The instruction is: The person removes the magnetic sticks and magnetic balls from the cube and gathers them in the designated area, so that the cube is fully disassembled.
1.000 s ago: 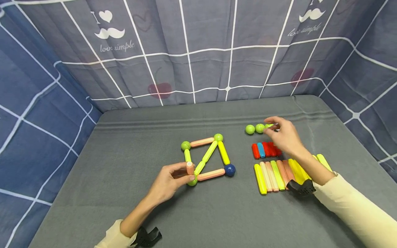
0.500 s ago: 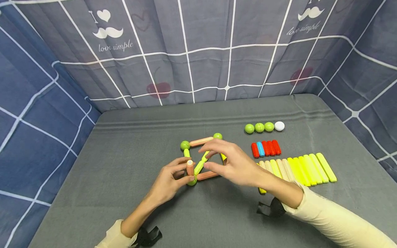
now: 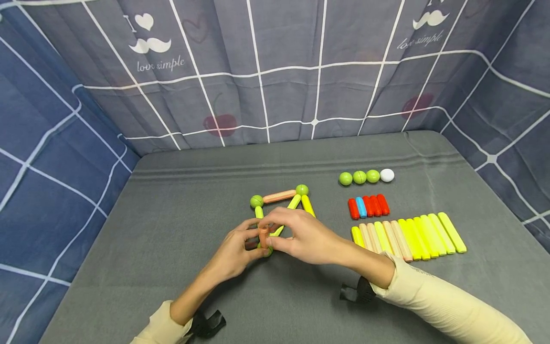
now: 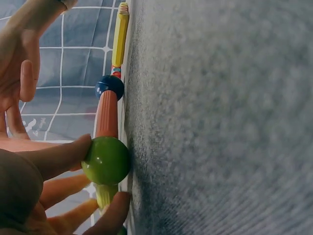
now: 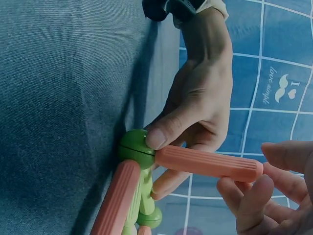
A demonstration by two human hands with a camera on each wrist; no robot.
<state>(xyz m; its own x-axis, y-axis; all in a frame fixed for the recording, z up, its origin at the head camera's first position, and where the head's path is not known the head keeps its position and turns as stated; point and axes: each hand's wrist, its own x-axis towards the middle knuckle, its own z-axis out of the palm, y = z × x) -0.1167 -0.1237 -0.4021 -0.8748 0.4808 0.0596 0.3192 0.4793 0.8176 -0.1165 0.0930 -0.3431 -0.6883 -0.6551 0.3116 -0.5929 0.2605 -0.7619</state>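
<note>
My left hand [image 3: 229, 248] holds a green ball [image 5: 137, 149] at the near-left corner of a flat frame of sticks and balls, its thumb on the ball. From that ball an orange stick [image 3: 264, 236] stands upright. At its top, the fingertips of my right hand [image 3: 307, 236] pinch the stick. Green balls [image 3: 257, 201] mark the frame's far corners, joined by another orange stick [image 3: 279, 196]. A yellow-green stick [image 3: 294, 202] runs diagonally, and a yellow stick [image 3: 307, 205] forms the right side. My right hand covers the dark blue corner ball [image 4: 110, 88] in the head view.
Right of the frame, several green balls [image 3: 359, 177] and one white ball [image 3: 387, 175] stand in a row. Nearer lie short red sticks [image 3: 376, 205] with a blue one [image 3: 361, 207]. A row of long yellow and orange sticks [image 3: 429, 236] lies in front. A checked curtain [image 3: 288, 100] hangs behind.
My right hand has come left from the ball row to the top of the upright orange stick, and its fingers have closed there. My left hand stays at the corner ball.
</note>
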